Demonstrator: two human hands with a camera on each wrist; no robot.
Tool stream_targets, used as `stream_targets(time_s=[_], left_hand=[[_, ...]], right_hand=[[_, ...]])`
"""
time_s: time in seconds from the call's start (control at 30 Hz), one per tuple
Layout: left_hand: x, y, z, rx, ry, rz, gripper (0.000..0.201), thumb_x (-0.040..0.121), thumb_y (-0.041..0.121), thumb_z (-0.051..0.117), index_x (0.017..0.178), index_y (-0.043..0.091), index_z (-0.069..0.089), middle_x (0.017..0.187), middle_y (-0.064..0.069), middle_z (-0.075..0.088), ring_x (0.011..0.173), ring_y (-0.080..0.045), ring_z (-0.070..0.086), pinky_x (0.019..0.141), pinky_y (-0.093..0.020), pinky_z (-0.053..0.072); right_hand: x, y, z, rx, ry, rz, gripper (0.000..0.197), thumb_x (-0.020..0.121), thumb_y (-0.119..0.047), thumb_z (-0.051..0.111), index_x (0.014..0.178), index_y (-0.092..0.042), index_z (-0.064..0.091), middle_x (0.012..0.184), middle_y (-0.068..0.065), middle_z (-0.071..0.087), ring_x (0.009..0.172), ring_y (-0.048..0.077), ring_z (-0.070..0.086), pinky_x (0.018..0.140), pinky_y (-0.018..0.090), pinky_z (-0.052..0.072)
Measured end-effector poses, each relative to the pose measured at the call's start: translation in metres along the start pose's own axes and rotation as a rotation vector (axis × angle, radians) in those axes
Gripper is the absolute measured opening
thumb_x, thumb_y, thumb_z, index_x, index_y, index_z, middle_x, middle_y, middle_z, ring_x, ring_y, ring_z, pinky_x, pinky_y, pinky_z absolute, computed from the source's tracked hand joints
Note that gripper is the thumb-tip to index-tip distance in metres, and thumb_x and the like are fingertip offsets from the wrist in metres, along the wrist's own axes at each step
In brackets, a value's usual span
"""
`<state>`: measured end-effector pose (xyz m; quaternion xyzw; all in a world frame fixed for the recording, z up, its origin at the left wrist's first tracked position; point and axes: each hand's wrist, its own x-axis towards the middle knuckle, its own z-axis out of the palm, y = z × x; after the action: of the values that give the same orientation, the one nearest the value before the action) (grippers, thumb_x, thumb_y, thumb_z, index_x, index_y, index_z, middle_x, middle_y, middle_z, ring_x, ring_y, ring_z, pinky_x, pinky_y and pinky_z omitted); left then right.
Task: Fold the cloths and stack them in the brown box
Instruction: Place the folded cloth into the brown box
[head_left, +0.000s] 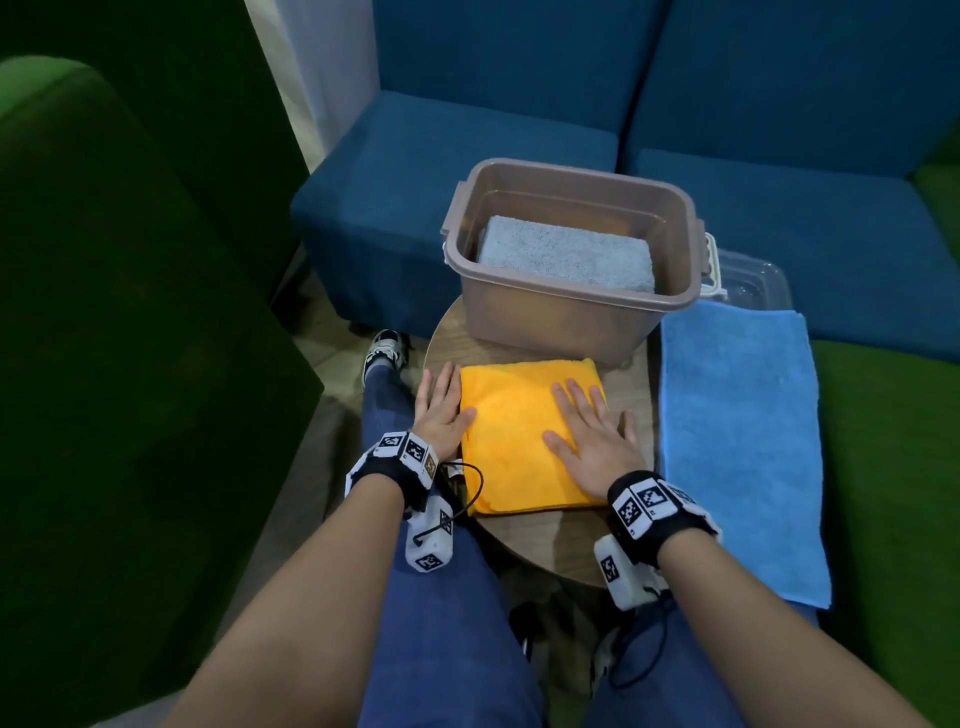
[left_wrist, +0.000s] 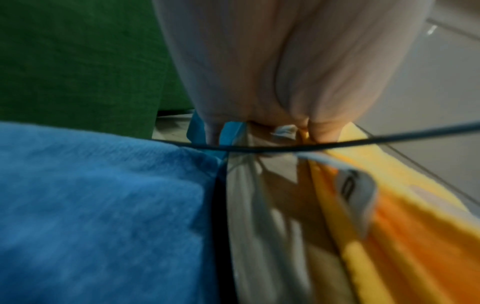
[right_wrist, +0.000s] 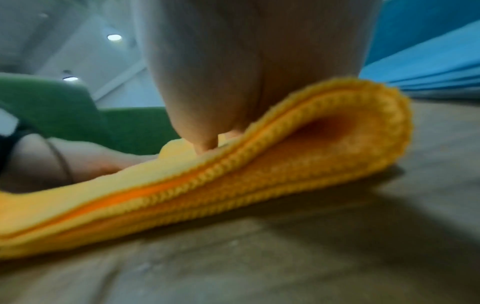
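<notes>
Left hand (head_left: 441, 410) and right hand (head_left: 592, 436) lie flat, fingers straight, palms down.

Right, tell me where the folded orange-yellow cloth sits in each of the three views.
Head: the folded orange-yellow cloth lies centre frame on the round wooden table, in front of the brown plastic box.
Left wrist: lower right, below the left hand.
Right wrist: a thick band across the middle, under the right hand.
Shared landmark: the flat blue towel, beside the cloth in every view.
</notes>
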<state>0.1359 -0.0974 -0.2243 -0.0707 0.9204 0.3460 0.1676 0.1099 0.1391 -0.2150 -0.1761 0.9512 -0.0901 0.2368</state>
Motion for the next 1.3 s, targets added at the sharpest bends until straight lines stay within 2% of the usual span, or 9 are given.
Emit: stream_targets(time_s=[0.13,0.2,0.33,0.5,0.6,0.73,1.07,1.2,1.3], left_hand=[[-0.005,0.018,-0.005,-0.014,0.036,-0.12,0.071,0.102,0.025,0.041,0.153,0.019,-0.009,0.161,0.004,-0.009,0.148,-0.018,-0.016,0.118,-0.055,-0.002],[-0.009,0.033,-0.006,0.141,0.088,-0.14,0.077,0.1,0.025,0.044,0.153,0.02,-0.012,0.162,-0.002,-0.012,0.148,-0.021,-0.013,0.117,-0.058,0.002],[-0.014,0.063,0.004,0.393,-0.043,0.128,0.082,0.098,0.037,0.049,0.154,0.02,-0.009,0.161,0.0,-0.014,0.149,-0.021,-0.011,0.117,-0.054,0.004],[-0.002,0.06,0.019,0.529,-0.304,0.148,0.116,0.08,0.062,0.063,0.152,0.017,-0.015,0.159,-0.001,-0.025,0.147,-0.022,-0.018,0.117,-0.049,-0.007],[-0.003,0.046,0.025,0.583,-0.285,0.211,0.141,0.061,0.076,0.069,0.149,0.018,-0.024,0.156,0.0,-0.031,0.144,-0.02,-0.027,0.113,-0.048,-0.017],[-0.002,0.04,0.024,0.549,-0.246,0.175,0.155,0.047,0.083,0.07,0.147,0.019,-0.029,0.154,0.006,-0.035,0.141,-0.016,-0.032,0.117,-0.05,-0.013],[0.0,0.019,0.002,0.492,-0.234,0.128,0.164,0.037,0.084,0.073,0.147,0.019,-0.03,0.155,0.005,-0.033,0.143,-0.022,-0.03,0.118,-0.049,-0.012],[-0.001,0.019,0.003,0.481,-0.217,0.127,0.165,0.035,0.085,0.072,0.147,0.021,-0.03,0.155,0.005,-0.033,0.143,-0.022,-0.03,0.118,-0.048,-0.014],[-0.003,0.019,0.005,0.481,-0.202,0.134,0.164,0.036,0.085,0.072,0.148,0.02,-0.029,0.156,0.005,-0.032,0.143,-0.023,-0.029,0.118,-0.05,-0.013]], right_hand=[[-0.006,-0.008,0.005,0.031,0.013,0.062,0.067,0.1,-0.058,0.015,0.153,-0.032,-0.017,0.16,-0.012,-0.022,0.148,0.015,-0.018,0.117,0.054,-0.007],[-0.012,-0.012,0.009,0.044,0.022,0.097,0.069,0.1,-0.057,0.017,0.153,-0.027,-0.017,0.16,-0.009,-0.021,0.148,0.017,-0.017,0.118,0.053,-0.004],[-0.03,-0.021,0.017,0.045,0.058,0.156,0.075,0.1,-0.057,0.02,0.154,-0.018,-0.014,0.162,-0.001,-0.018,0.15,0.022,-0.013,0.12,0.048,0.004],[-0.035,-0.038,0.005,-0.08,-0.048,0.301,0.08,0.1,-0.052,0.03,0.154,-0.008,-0.009,0.163,0.007,-0.01,0.15,0.026,-0.002,0.118,0.045,0.013],[-0.023,-0.043,-0.003,-0.031,0.017,0.215,0.076,0.1,-0.044,0.037,0.156,-0.01,-0.002,0.164,0.006,-0.004,0.151,0.026,-0.003,0.119,0.048,0.007],[-0.003,-0.031,0.005,0.028,0.002,0.007,0.065,0.101,-0.055,0.023,0.153,-0.037,-0.011,0.161,-0.013,-0.018,0.15,0.019,-0.014,0.119,0.05,-0.007],[-0.005,-0.001,0.006,0.125,0.102,0.192,0.068,0.099,-0.061,0.016,0.153,-0.034,-0.016,0.159,-0.016,-0.022,0.149,0.019,-0.014,0.119,0.051,-0.007],[-0.026,-0.014,0.011,0.301,0.32,0.356,0.084,0.094,-0.055,0.048,0.155,-0.013,0.009,0.16,0.007,0.016,0.143,0.029,0.023,0.111,0.044,0.025],[-0.035,-0.016,0.01,0.654,0.356,0.401,0.064,0.089,-0.035,0.066,0.139,-0.005,0.037,0.134,0.016,0.048,0.116,0.03,0.052,0.088,0.035,0.042]])
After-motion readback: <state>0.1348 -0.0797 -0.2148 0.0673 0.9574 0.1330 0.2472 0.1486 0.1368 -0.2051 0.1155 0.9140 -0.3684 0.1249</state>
